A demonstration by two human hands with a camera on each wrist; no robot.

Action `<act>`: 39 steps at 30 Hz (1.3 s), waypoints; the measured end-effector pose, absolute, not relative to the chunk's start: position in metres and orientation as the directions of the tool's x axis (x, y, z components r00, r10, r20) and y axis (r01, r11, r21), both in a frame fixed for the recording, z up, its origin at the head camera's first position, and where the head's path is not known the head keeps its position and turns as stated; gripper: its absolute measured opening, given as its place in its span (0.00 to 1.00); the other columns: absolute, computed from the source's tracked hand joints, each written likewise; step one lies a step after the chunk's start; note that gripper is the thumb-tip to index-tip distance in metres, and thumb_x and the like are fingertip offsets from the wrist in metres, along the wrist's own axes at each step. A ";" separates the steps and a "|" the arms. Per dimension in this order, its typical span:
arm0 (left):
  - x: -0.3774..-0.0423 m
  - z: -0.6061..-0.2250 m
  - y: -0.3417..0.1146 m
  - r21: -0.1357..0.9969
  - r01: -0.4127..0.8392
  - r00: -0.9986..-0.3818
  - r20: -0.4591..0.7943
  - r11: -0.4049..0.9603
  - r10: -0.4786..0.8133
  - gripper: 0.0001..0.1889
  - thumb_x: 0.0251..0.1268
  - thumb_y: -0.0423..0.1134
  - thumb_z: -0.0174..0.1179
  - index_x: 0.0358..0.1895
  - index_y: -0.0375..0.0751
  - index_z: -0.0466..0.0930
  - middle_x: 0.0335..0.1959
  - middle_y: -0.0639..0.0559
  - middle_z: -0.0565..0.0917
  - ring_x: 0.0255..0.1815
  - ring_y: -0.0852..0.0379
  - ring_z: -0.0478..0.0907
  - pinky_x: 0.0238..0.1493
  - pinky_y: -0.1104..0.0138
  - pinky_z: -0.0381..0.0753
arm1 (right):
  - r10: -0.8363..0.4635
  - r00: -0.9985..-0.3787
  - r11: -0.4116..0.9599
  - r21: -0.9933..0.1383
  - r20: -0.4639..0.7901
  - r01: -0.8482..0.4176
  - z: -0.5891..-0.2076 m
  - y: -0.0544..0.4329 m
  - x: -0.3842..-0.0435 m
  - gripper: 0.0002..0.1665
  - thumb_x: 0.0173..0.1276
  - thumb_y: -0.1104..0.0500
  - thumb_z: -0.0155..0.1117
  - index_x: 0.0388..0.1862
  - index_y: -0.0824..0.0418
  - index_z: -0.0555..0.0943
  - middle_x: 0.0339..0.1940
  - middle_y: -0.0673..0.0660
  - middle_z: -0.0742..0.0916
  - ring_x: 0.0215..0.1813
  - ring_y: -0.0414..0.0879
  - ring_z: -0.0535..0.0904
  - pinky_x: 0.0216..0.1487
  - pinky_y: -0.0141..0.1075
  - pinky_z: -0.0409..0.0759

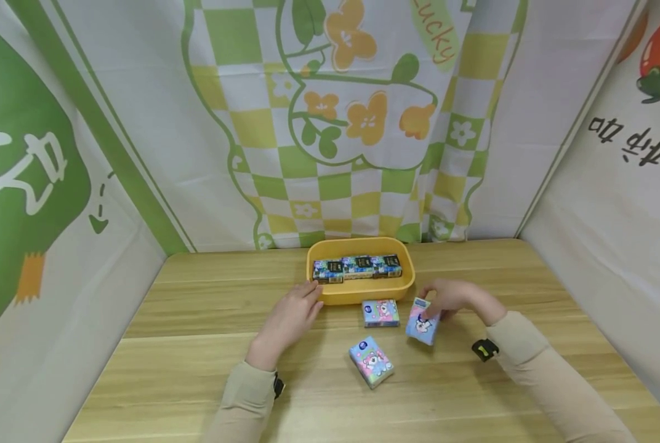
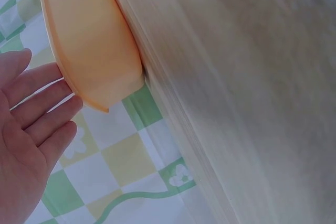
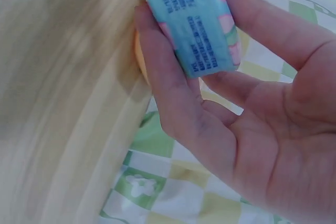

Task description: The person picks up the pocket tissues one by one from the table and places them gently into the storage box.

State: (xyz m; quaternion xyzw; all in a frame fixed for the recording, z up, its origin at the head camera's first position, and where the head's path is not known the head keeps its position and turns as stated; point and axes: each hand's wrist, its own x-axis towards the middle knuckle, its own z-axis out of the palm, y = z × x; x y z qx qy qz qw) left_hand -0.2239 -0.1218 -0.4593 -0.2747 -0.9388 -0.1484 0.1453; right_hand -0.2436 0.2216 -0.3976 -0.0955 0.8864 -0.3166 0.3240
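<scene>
My right hand [image 1: 453, 296] pinches a light blue and pink tissue pack [image 1: 420, 326] between thumb and fingers, tilted above the table to the right of the yellow bin [image 1: 358, 298]. In the right wrist view, the blue printed side of this pack [image 3: 197, 35] shows. My left hand [image 1: 287, 319] touches the bin's near left rim with its fingertips; in the left wrist view its fingers are nearly straight against the bin wall [image 2: 100, 51]. One cartoon tissue pack [image 1: 380, 313] lies just in front of the bin, and another [image 1: 371, 362] lies slanted closer to me.
Inside the bin, three dark blue patterned packs [image 1: 356, 266] with black labels lie side by side in a row. The wooden table [image 1: 197, 344] meets a checked cloth [image 1: 335, 184] behind the bin. Printed fabric walls stand at the left and right.
</scene>
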 end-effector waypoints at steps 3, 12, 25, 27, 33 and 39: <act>-0.223 -0.458 -0.122 0.209 0.552 -0.815 0.337 0.807 0.471 0.20 0.69 0.40 0.55 0.60 0.34 0.75 0.62 0.39 0.75 0.63 0.42 0.72 0.67 0.52 0.70 | -0.371 -0.784 0.776 -0.630 -0.498 0.032 -0.392 0.221 -0.246 0.24 0.61 0.64 0.65 0.54 0.71 0.71 0.39 0.61 0.82 0.36 0.49 0.82 0.42 0.46 0.86; -0.222 -0.457 -0.122 0.207 0.536 -0.829 0.311 0.819 0.464 0.20 0.71 0.42 0.53 0.61 0.35 0.74 0.63 0.40 0.74 0.64 0.43 0.71 0.68 0.53 0.69 | -0.386 -0.801 0.771 -0.637 -0.458 -0.007 -0.374 0.216 -0.254 0.20 0.64 0.62 0.61 0.51 0.72 0.74 0.38 0.61 0.84 0.35 0.47 0.82 0.38 0.40 0.87; -0.221 -0.456 -0.122 0.208 0.546 -0.822 0.317 0.812 0.472 0.20 0.71 0.41 0.52 0.61 0.34 0.74 0.63 0.39 0.74 0.64 0.42 0.71 0.68 0.52 0.68 | -0.364 -0.840 0.755 -0.656 -0.402 -0.013 -0.360 0.205 -0.265 0.26 0.63 0.59 0.63 0.53 0.76 0.72 0.33 0.60 0.84 0.34 0.45 0.81 0.39 0.38 0.86; -0.221 -0.456 -0.122 0.201 0.545 -0.823 0.315 0.814 0.473 0.20 0.71 0.41 0.52 0.61 0.34 0.74 0.63 0.39 0.74 0.64 0.42 0.71 0.68 0.53 0.68 | -0.355 -0.843 0.760 -0.650 -0.404 -0.009 -0.359 0.203 -0.268 0.27 0.63 0.58 0.63 0.55 0.76 0.72 0.33 0.59 0.84 0.34 0.45 0.81 0.40 0.38 0.86; -0.223 -0.458 -0.122 0.203 0.544 -0.824 0.312 0.814 0.473 0.20 0.71 0.41 0.52 0.62 0.34 0.74 0.64 0.39 0.74 0.65 0.43 0.71 0.69 0.52 0.68 | -0.355 -0.858 0.750 -0.661 -0.372 -0.024 -0.358 0.199 -0.275 0.27 0.63 0.59 0.64 0.54 0.77 0.72 0.29 0.56 0.82 0.30 0.43 0.79 0.38 0.38 0.86; -0.223 -0.458 -0.122 0.204 0.542 -0.826 0.307 0.815 0.472 0.20 0.71 0.41 0.52 0.62 0.34 0.73 0.64 0.40 0.74 0.65 0.43 0.70 0.69 0.53 0.67 | -0.333 -0.872 0.751 -0.660 -0.360 -0.014 -0.352 0.191 -0.281 0.29 0.63 0.57 0.65 0.56 0.75 0.72 0.28 0.54 0.81 0.28 0.41 0.78 0.36 0.34 0.85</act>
